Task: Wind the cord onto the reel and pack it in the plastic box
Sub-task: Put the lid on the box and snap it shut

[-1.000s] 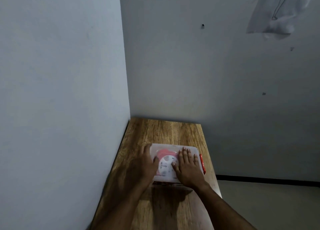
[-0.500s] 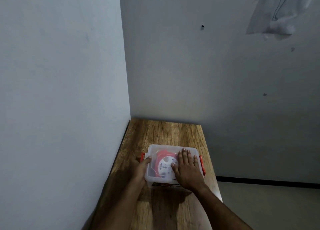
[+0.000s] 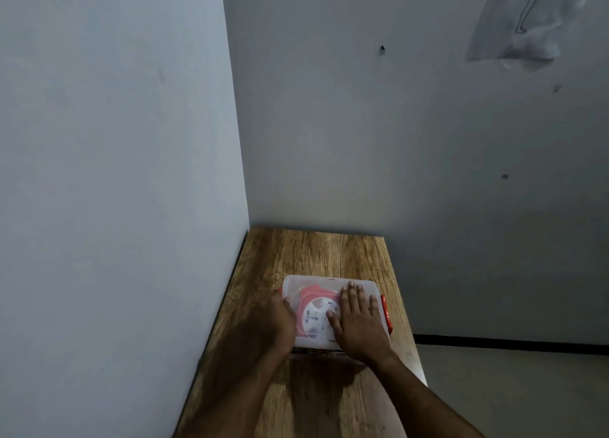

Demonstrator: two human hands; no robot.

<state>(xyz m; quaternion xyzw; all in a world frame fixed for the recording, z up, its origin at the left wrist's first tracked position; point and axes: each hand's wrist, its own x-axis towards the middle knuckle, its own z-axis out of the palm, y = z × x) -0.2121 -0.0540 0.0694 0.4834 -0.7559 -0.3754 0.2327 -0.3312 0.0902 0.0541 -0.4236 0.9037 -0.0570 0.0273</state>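
Hands (image 3: 357, 325) on lidded plastic box (image 3: 326, 281)

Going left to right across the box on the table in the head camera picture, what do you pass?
Left hand at the box's left side → reel seen through the lid → right hand flat on the lid → red latch.

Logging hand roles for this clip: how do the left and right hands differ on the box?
The right hand lies flat on the lid, fingers straight; the left hand is at the plastic box's left edge, fingers hidden. The right hand is lit; the left hand is in shadow. Both touch the closed box, with the reel inside.
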